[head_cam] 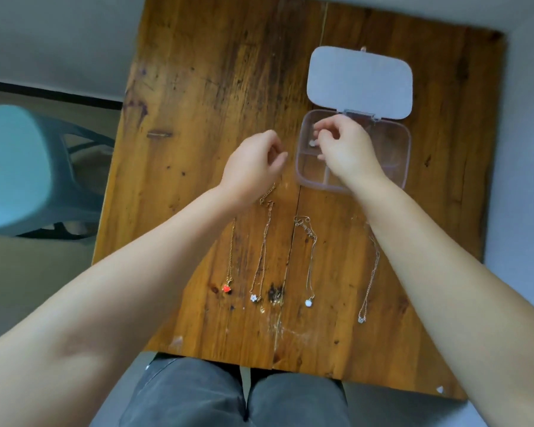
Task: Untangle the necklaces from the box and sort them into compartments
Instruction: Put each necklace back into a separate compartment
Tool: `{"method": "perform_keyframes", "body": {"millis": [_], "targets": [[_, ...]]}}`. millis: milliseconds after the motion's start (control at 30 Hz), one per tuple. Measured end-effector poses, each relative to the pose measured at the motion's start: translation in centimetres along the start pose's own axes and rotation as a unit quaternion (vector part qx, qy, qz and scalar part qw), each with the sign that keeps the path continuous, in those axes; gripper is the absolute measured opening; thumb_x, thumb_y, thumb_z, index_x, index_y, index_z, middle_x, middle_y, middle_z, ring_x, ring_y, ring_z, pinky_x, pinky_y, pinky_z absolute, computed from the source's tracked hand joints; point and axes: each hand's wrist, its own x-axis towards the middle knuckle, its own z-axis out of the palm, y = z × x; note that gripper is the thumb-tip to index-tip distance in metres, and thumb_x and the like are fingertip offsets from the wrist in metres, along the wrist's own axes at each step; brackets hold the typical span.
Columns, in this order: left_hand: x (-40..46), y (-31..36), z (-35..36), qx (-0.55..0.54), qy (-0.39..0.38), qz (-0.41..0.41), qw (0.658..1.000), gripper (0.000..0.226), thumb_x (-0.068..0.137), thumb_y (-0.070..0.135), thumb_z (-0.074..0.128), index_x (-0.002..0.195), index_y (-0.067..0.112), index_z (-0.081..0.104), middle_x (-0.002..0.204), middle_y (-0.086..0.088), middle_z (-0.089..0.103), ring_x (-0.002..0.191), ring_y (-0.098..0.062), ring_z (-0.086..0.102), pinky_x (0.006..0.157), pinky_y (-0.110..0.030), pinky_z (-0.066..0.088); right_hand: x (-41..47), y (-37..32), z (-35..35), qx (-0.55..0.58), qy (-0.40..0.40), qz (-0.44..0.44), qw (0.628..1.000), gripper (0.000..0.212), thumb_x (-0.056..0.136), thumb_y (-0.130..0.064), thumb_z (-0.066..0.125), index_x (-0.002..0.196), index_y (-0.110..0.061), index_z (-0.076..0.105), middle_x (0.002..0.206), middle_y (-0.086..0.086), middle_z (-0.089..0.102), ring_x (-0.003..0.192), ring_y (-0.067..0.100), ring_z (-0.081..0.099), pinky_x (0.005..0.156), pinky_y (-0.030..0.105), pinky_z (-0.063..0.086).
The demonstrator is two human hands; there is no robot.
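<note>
A clear plastic box (401, 167) with compartments stands open on the wooden table, its lid (359, 78) folded flat behind it. My right hand (346, 149) hovers over the box's far-left compartment, fingertips pinched on a thin necklace whose small pale pendant (312, 143) hangs into that compartment. My left hand (253, 167) floats just left of the box with its fingers curled in; no chain shows in it. Several necklaces lie stretched out in a row nearer me: a red-heart one (227, 288), a white-flower one (254, 298), a white-bead one (308, 302) and a silver one (362, 318).
The table (198, 87) has a crack down its middle and a dark knot near the flower pendant. A teal plastic stool (19, 167) stands off the table's left side. My knees (238, 396) are under the near edge.
</note>
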Motion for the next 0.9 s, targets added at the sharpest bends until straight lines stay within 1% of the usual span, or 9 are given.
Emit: {"method": "perform_keyframes", "body": {"millis": [100, 167, 333, 533, 633, 700, 767, 833, 900], "targets": [[-7.3, -3.9, -0.8, 0.014, -0.038, -0.048, 0.998, 0.016, 0.09, 0.027, 0.056, 0.082, 0.013, 0.052, 0.077, -0.003, 0.06, 0.072, -0.023, 0.054, 0.063, -0.036, 0.046, -5.7, 0.2, 3.9, -0.055, -0.131, -0.098, 0.985, 0.02, 0.092, -0.014, 0.046, 0.096, -0.022, 0.064, 0.092, -0.003, 0.068, 0.084, 0.014, 0.064, 0.075, 0.029, 0.05], [-13.0, -6.3, -0.4, 0.089, -0.071, -0.05, 0.992, 0.023, 0.089, 0.036, 0.054, 0.079, 0.016, 0.051, 0.074, 0.0, 0.059, 0.072, -0.023, 0.055, 0.065, -0.038, 0.048, -8.9, 1.4, 6.8, -0.121, -0.207, -0.115, 0.964, 0.021, 0.093, -0.013, 0.046, 0.098, -0.018, 0.066, 0.099, -0.001, 0.068, 0.09, 0.016, 0.061, 0.08, 0.032, 0.048], [-20.4, -8.5, 2.7, 0.208, -0.142, -0.017, 0.968, 0.034, 0.084, 0.052, 0.055, 0.093, 0.019, 0.053, 0.093, 0.0, 0.06, 0.087, -0.021, 0.055, 0.075, -0.034, 0.045, -12.2, 3.3, 10.9, -0.126, -0.204, -0.061, 0.969, 0.022, 0.094, -0.013, 0.044, 0.099, -0.017, 0.066, 0.102, 0.001, 0.067, 0.095, 0.017, 0.059, 0.085, 0.034, 0.048], [-19.8, -9.4, 2.3, 0.136, -0.116, 0.025, 0.984, 0.013, 0.091, 0.025, 0.056, 0.092, 0.013, 0.06, 0.091, -0.005, 0.064, 0.082, -0.021, 0.057, 0.072, -0.033, 0.05, -13.5, 3.2, 12.6, -0.186, -0.192, -0.128, 0.955, 0.028, 0.091, -0.005, 0.043, 0.109, -0.014, 0.062, 0.111, 0.002, 0.06, 0.102, 0.019, 0.056, 0.081, 0.036, 0.049], [-19.1, -9.4, 0.7, 0.056, -0.085, 0.019, 0.995, 0.012, 0.092, 0.019, 0.054, 0.092, 0.009, 0.061, 0.085, -0.006, 0.064, 0.07, -0.018, 0.059, 0.062, -0.032, 0.056, -13.9, 3.0, 13.2, -0.155, -0.287, -0.133, 0.936, 0.043, 0.09, -0.006, 0.042, 0.13, -0.02, 0.049, 0.128, -0.003, 0.051, 0.106, 0.011, 0.055, 0.086, 0.025, 0.048], [-18.0, -9.3, -0.7, 0.008, -0.031, 0.013, 0.999, 0.009, 0.09, 0.014, 0.058, 0.096, 0.008, 0.062, 0.087, -0.006, 0.066, 0.07, -0.016, 0.063, 0.061, -0.025, 0.055, -13.9, 2.7, 13.4, -0.088, -0.347, -0.061, 0.932, 0.048, 0.092, -0.012, 0.045, 0.137, -0.027, 0.04, 0.117, -0.009, 0.054, 0.084, 0.001, 0.057, 0.073, 0.011, 0.046], [-16.4, -9.2, -2.4, -0.025, 0.022, -0.002, 0.999, 0.008, 0.089, 0.012, 0.058, 0.094, 0.007, 0.061, 0.086, -0.006, 0.065, 0.072, -0.016, 0.062, 0.063, -0.023, 0.051, -13.4, 2.4, 13.0, -0.067, -0.34, -0.043, 0.937, 0.037, 0.092, -0.021, 0.052, 0.127, -0.03, 0.05, 0.098, -0.014, 0.058, 0.069, -0.003, 0.054, 0.062, 0.009, 0.042], [-14.3, -9.1, -4.1, -0.04, 0.061, -0.022, 0.997, 0.007, 0.091, 0.013, 0.056, 0.093, 0.007, 0.06, 0.086, -0.005, 0.063, 0.076, -0.015, 0.059, 0.068, -0.024, 0.05, -12.3, 2.0, 11.5, -0.073, -0.278, -0.057, 0.956, 0.01, 0.091, -0.029, 0.056, 0.099, -0.031, 0.063, 0.085, -0.016, 0.061, 0.071, -0.005, 0.054, 0.064, 0.013, 0.039], [-12.1, -8.9, -5.5, -0.054, 0.091, -0.043, 0.993, 0.008, 0.093, 0.014, 0.055, 0.093, 0.008, 0.059, 0.086, -0.003, 0.062, 0.078, -0.015, 0.058, 0.071, -0.026, 0.051, -11.1, 1.4, 9.1, -0.013, -0.203, -0.038, 0.978, 0.017, 0.092, -0.034, 0.054, 0.079, -0.028, 0.062, 0.067, -0.016, 0.057, 0.058, 0.002, 0.049, 0.059, 0.017, 0.039]]}}
